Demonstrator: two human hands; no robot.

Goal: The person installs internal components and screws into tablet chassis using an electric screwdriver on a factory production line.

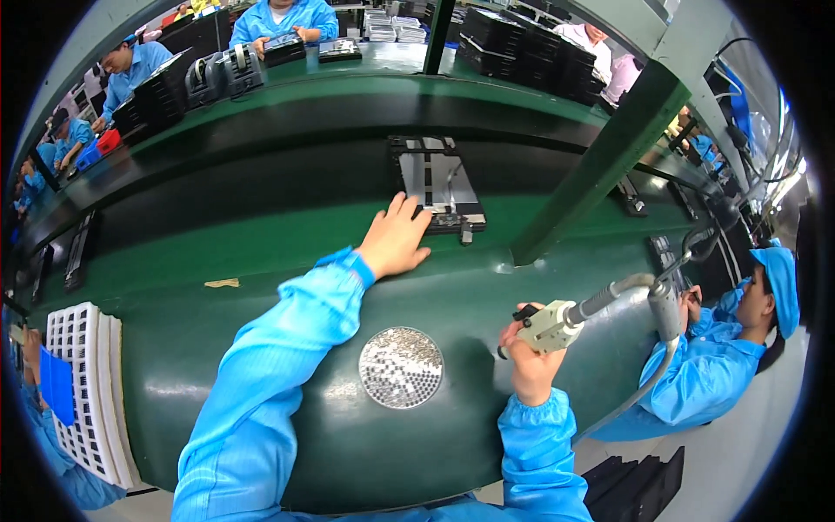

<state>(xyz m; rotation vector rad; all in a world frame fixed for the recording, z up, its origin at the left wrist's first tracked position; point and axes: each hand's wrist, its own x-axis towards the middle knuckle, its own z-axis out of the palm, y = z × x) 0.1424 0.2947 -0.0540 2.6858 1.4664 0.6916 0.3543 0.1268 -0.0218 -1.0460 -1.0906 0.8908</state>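
My left hand [396,237] is stretched forward, its fingers spread at the near left corner of a flat black electronic device [435,184]. The device has silver-grey panels and small parts along its near end. My right hand [532,370] is closed round a pale beige electric screwdriver [551,327] with a grey cable sleeve; its bit cannot be seen. Between my forearms, a round dish [401,368] on the green bench top holds many small metal pieces, apparently screws, some in rows and some heaped.
A slanting green post [600,165] stands right of the device. White foam trays [87,391] are stacked at the left edge. A dark strip [296,191] runs behind the bench's raised edge. A co-worker in blue [718,357] sits at the right; others work across the bench.
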